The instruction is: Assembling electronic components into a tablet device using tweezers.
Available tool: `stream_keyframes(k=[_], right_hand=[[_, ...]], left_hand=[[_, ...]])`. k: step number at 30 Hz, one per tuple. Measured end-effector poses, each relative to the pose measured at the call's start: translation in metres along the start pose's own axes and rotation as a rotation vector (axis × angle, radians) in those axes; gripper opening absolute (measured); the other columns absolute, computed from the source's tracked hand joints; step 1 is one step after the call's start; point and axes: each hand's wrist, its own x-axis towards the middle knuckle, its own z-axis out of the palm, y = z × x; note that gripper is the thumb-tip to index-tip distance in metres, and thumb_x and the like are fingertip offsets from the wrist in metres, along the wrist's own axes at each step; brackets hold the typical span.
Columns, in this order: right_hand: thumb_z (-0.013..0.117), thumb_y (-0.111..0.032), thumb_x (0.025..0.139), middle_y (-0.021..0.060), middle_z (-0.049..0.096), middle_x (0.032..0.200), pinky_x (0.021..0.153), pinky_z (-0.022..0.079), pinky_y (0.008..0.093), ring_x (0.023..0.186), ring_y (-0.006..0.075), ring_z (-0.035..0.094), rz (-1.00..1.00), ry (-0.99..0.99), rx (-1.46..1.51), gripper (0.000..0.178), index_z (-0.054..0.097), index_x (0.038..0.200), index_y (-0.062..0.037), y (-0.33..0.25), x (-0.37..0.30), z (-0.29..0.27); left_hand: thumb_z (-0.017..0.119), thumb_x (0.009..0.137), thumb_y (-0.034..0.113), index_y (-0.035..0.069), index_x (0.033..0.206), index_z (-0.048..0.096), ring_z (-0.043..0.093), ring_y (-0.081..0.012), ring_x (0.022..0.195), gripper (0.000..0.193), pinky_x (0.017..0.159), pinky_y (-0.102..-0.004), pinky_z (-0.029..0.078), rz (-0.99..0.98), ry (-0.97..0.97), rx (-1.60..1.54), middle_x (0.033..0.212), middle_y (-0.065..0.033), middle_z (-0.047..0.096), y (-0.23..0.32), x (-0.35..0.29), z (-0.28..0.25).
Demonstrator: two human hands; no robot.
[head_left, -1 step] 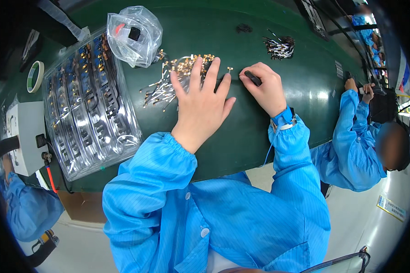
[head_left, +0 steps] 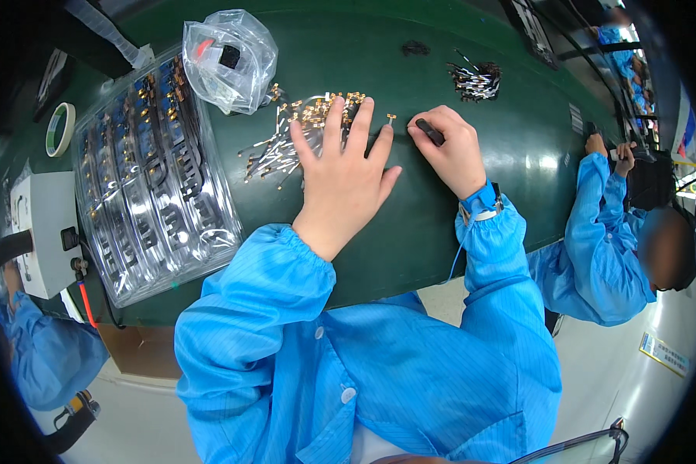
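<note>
A small dark tool (head_left: pixel 430 131) was gripped in the right hand (head_left: pixel 450 151), its fingers curled tightly around it, on the green table (head_left: pixel 518 147) just right of centre. Just beside the tool's tip, a single small gold-tipped pin (head_left: pixel 390 118) was seen on the table surface, close to the outermost fingertip of the left hand (head_left: pixel 342 174). The left hand was laid flat, palm down, with its fingers spread apart, and their tips were rested on the edge of a loose pile of gold-tipped metal pins (head_left: pixel 294 139). Whether any pin was pinched beneath the fingers could not be told.

Above the pile, a crumpled clear plastic bag (head_left: pixel 228 62) with a small dark object inside was placed. To the left of the pile, a large clear plastic tray (head_left: pixel 151 193) with rows of parts was laid on the table. Farther left, a roll of tape (head_left: pixel 59 128) and a grey box (head_left: pixel 35 232) were seen. A second, smaller heap of dark pins (head_left: pixel 475 81) was set well apart, toward the far right of the table. Both forearms were covered by blue sleeves (head_left: pixel 263 286), and a wrist strap (head_left: pixel 481 205) was worn on the right wrist. At the right edge, another person in a blue coat (head_left: pixel 595 247) was seated at the same table.
</note>
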Motion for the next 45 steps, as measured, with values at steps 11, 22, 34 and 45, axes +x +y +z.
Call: stream_keyframes(k=[11,22,34,45], right_hand=[[0.065,-0.009,0.077,0.0109,0.059,0.084,0.066,0.048,0.0343,0.076,0.0255,0.06,0.019,0.057,0.017,0.016,0.063,0.091,-0.0028,-0.016,0.013,0.017],[0.067,-0.007,0.07,0.0094,0.059,0.081,0.062,0.049,0.0354,0.071,0.0268,0.06,-0.107,0.093,-0.047,0.023,0.065,0.092,-0.0054,-0.023,0.006,0.018],[0.061,-0.012,0.075,0.0125,0.065,0.089,0.073,0.05,0.0371,0.082,0.0293,0.063,0.19,0.139,0.053,0.019,0.069,0.092,-0.0078,-0.013,0.009,0.002],[0.068,-0.013,0.076,0.0125,0.06,0.086,0.067,0.048,0.0361,0.078,0.0298,0.059,-0.023,0.072,0.018,0.017,0.063,0.087,-0.0021,-0.006,0.019,0.018]], left_hand=[[0.07,0.067,0.047,0.015,0.111,0.06,0.029,-0.0333,0.13,0.055,0.095,-0.0697,0.02,0.013,0.012,0.001,0.136,-0.0117,0.04,0.004,0.003,0.0],[0.069,0.069,0.047,0.017,0.114,0.058,0.029,-0.0333,0.13,0.055,0.096,-0.0694,0.018,-0.007,-0.003,0.002,0.136,-0.0112,0.04,0.002,0.001,0.0],[0.069,0.07,0.044,0.02,0.12,0.056,0.025,-0.0332,0.132,0.057,0.095,-0.0699,0.014,-0.037,-0.068,-0.039,0.14,-0.0095,0.035,0.0,-0.001,-0.002],[0.067,0.073,0.043,0.017,0.121,0.056,0.028,-0.033,0.131,0.056,0.097,-0.0692,0.017,-0.019,-0.026,-0.042,0.138,-0.0089,0.038,0.0,0.0,0.0]])
